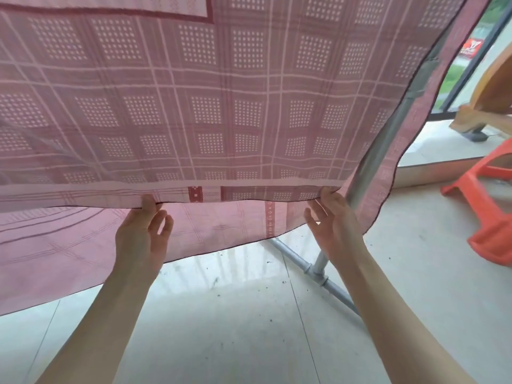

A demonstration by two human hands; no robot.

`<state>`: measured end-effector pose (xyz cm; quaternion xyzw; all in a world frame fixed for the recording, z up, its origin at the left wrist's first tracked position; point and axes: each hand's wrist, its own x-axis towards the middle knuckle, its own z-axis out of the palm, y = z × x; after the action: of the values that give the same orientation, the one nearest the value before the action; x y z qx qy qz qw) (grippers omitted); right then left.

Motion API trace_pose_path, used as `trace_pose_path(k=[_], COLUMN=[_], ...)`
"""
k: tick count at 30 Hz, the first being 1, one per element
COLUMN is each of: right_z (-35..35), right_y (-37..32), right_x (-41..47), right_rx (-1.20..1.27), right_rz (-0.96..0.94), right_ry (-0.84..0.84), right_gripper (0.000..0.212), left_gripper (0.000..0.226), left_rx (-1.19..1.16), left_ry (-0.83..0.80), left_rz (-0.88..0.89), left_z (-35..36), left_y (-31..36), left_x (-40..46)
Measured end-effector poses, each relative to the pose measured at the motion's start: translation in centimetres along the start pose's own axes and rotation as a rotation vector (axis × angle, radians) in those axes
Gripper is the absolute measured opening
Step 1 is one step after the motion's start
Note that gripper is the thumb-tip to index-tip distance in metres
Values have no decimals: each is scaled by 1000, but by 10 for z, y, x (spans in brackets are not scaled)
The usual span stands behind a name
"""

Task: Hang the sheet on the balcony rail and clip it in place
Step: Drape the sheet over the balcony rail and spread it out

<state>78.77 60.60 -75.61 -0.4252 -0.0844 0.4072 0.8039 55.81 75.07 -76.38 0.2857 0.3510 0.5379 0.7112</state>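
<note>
Both forearms are raised at lower frame; left hand (142, 231) and right hand (333, 220) each pinch the sheet (221, 112) hem, which runs crosswise above each grip.

One pink sheet (221, 106) fills most of the view. Two hands (142, 234) (333, 225) at its near edge — one left, one right. One metal pipe frame (318, 268) on the floor. One orange stool (487, 206), far right — one wooden piece (487, 98) beyond it.
</note>
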Motion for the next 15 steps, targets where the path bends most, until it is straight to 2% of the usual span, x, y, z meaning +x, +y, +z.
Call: trace_pose_path(k=[11,13,15], right_z=[-25,-33,-43], right_y=[-7,-11,-17], right_x=[-23,-28,-32], right_rx=[-148,-169,-191], right_rz=[-48,-70,-92], right_ry=[28,37,47], right_gripper=[24,24,21], left_gripper=[18,19,30], left_rx=[17,31,53], left_ry=[43,23,8], left_rz=[-13,-22,-38], left_z=[4,5,5], left_y=[-18,-21,-24], left_x=[-24,-31,-37])
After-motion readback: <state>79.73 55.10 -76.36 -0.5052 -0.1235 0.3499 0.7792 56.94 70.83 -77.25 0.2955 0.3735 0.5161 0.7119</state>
